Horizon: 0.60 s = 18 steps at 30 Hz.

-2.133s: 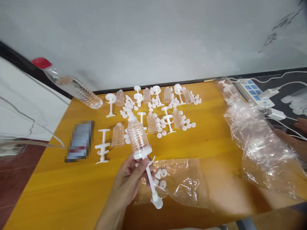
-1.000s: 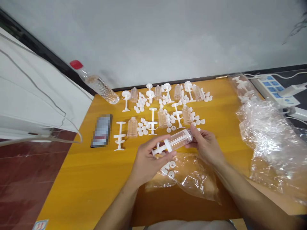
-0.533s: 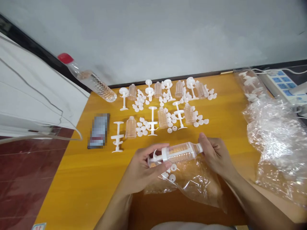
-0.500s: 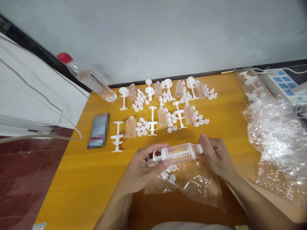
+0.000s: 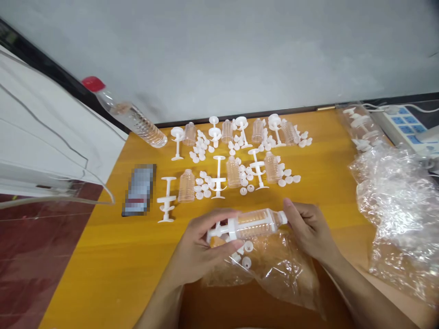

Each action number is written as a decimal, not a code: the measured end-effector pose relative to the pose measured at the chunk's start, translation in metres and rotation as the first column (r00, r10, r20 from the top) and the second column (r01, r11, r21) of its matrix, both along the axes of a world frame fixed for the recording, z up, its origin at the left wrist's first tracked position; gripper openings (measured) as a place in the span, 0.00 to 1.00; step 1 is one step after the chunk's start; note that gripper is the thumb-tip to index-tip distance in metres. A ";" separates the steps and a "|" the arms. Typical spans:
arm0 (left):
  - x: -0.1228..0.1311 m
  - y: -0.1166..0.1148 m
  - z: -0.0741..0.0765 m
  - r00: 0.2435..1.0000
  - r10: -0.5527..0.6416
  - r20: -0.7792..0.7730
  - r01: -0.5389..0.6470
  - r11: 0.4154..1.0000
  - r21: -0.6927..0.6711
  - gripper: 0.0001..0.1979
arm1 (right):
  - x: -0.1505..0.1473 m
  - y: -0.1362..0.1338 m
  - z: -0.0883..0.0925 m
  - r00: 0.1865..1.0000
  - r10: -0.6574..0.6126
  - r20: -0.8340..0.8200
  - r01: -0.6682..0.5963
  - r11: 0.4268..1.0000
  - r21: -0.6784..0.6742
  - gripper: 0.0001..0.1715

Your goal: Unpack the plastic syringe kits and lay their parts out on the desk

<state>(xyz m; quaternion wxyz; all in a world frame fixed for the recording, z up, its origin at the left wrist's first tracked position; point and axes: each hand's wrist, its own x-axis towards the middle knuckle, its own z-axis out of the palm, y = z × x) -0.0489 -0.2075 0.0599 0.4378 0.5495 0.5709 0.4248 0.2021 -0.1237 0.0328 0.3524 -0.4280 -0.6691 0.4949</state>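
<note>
In the head view I hold a clear ridged icing syringe with a white plunger inside, lying nearly level above the table. My left hand is closed around its white collar and handle end, thumb below and fingers above. At the narrow neck end, the fingers of my right hand are curled, with thumb and fingers pinching the tip. Beneath the syringe, a clear plastic bag holds several white nozzles. Behind it stand clear barrels, white plungers and small piles of white nozzles in two rows.
A pixelated phone lies on the left of the wooden table. Behind it leans a water bottle with a red cap. Crumpled clear plastic bags and a power strip are on the right.
The icing syringe has turned in my hands, so its curved handle piece shows at a different angle. Both hands keep hold of its ends. The view has shifted slightly.
</note>
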 end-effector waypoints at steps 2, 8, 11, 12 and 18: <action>-0.002 0.000 -0.002 0.995 0.031 0.094 -0.014 0.984 -0.179 0.17 | 0.001 0.002 0.002 0.999 0.040 -0.028 -0.038 0.997 0.069 0.26; -0.006 0.000 -0.005 1.000 0.012 0.017 -0.012 1.000 0.011 0.18 | 0.007 0.003 0.003 0.993 0.122 -0.002 -0.121 0.992 0.035 0.23; -0.007 0.001 -0.005 0.999 -0.010 -0.031 0.014 0.993 0.119 0.18 | 0.008 0.004 0.001 0.991 0.116 0.065 -0.115 0.993 -0.014 0.31; -0.008 0.001 -0.005 0.999 -0.004 -0.035 0.007 0.997 0.082 0.18 | 0.007 0.004 0.001 0.991 0.112 0.072 -0.112 0.994 -0.017 0.30; -0.015 0.001 -0.008 0.996 0.072 0.057 -0.060 0.980 -0.191 0.16 | 0.008 0.005 0.007 0.993 0.116 -0.022 -0.117 0.993 -0.012 0.15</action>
